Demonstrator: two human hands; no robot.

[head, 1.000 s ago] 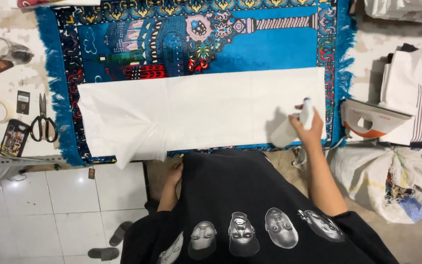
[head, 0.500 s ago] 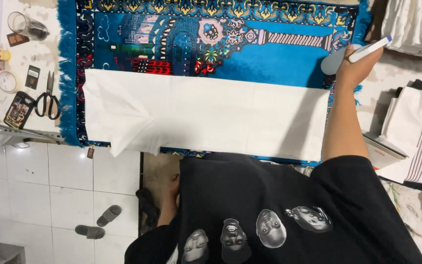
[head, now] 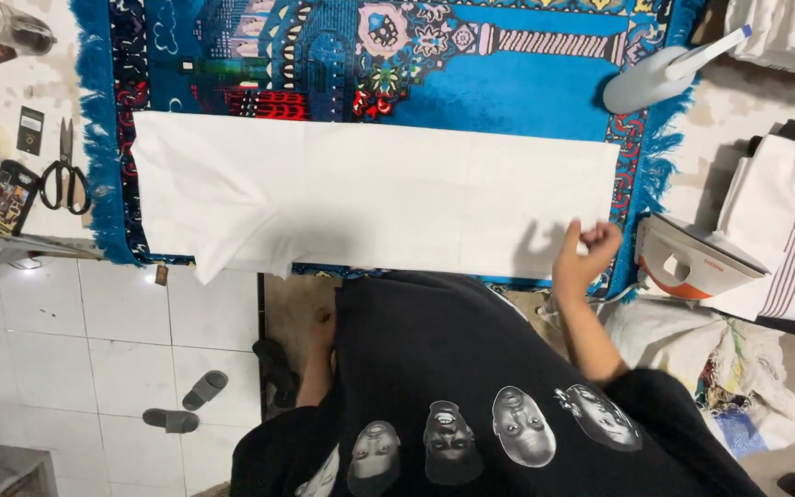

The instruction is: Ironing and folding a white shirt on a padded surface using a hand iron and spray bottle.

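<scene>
Right hand [head: 584, 255]: at the lower right corner of the white cloth [head: 370, 198], fingers loosely curled, thumb raised; whether they pinch the hem cannot be told
Left hand [head: 323, 322]: hanging at the table edge below the cloth, fingers mostly hidden, state cannot be told
White cloth: spread flat, long side across the blue patterned rug [head: 545, 83]
Spray bottle [head: 660, 75]: lying on the rug's upper right corner
Iron [head: 692, 262]: just right of the right hand
Scissors [head: 63, 175]: left of the rug
</scene>
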